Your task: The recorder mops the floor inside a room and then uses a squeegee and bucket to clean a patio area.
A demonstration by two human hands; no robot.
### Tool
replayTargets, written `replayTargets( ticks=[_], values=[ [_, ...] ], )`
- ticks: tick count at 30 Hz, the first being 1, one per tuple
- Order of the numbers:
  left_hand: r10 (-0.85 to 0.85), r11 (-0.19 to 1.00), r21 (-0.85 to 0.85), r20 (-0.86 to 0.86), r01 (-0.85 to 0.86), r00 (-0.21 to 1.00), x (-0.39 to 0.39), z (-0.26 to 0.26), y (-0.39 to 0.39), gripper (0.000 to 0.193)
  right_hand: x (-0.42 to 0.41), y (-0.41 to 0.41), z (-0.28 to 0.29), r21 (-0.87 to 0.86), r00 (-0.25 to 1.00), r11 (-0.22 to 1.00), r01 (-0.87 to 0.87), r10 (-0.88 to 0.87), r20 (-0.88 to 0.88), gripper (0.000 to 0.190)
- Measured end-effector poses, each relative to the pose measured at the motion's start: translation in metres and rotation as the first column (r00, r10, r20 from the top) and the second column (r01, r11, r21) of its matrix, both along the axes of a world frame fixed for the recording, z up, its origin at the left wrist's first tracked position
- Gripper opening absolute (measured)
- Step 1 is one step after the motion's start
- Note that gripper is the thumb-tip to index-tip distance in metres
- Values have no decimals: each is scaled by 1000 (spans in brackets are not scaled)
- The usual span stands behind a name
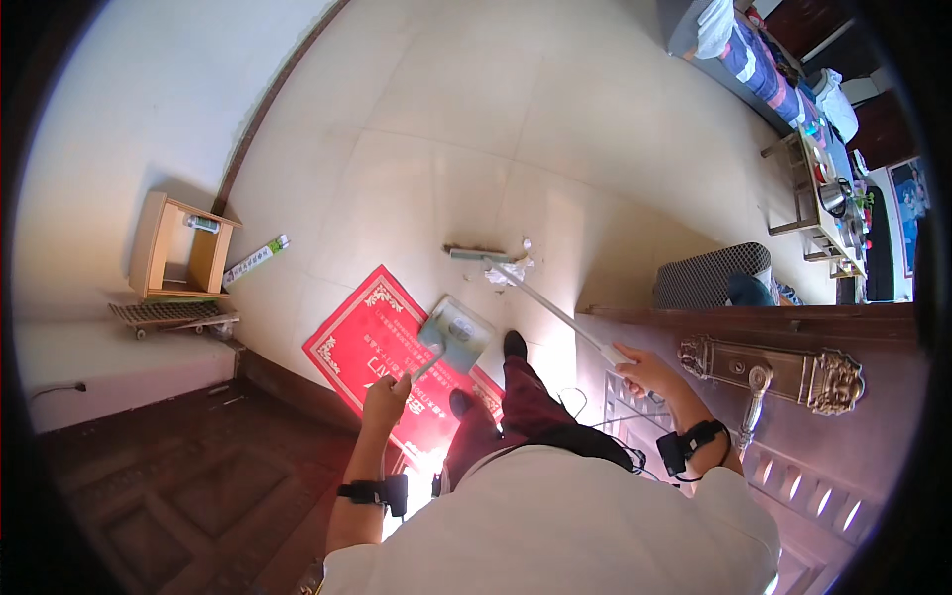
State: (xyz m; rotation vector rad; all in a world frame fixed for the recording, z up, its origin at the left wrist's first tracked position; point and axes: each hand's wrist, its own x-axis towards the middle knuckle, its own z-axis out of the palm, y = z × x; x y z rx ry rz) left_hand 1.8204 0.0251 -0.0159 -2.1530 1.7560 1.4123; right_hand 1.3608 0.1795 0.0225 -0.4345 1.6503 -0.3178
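Observation:
My left hand (pixel 387 400) is closed around the handle of a grey dustpan (pixel 457 335), whose pan lies over a corner of a red doormat (pixel 342 349) with gold patterns and writing. My right hand (pixel 641 370) grips the pale stick of a broom (pixel 476 254). The broom head rests on the tiled floor, beyond the dustpan and apart from it. Crumpled white paper (pixel 509 271) and small bits of debris lie beside and under the lower end of the broom stick. Whether anything is inside the dustpan, I cannot tell.
A wooden door with an ornate metal handle (pixel 758 379) stands at my right, another brown door (pixel 208 491) at lower left. By the left wall are a small wooden cabinet (pixel 152 253), a skateboard (pixel 163 316) and a long box (pixel 256 260). A mesh basket (pixel 714 275) and low table (pixel 803 186) are right.

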Motion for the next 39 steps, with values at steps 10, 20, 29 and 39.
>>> replayTargets(
  ticks=[10,20,29,39],
  values=[
    [-80,990,-107,97,90,992,-19,-12,-5,50,-27,-95,-112,-210,978,978,-4,-40,-204,53],
    [-67,995,-74,81,73,994,-13,-20,0,53,40,-17,-129,-6,998,998,56,-56,-8,47],
    [-122,985,-121,37,126,992,-19,-23,-2,54,88,50,-10,194,955,974,-120,60,291,59],
    [-117,992,-34,16,118,993,-26,-2,-4,53,60,72,3,38,986,999,12,-6,-164,52]
  ],
)
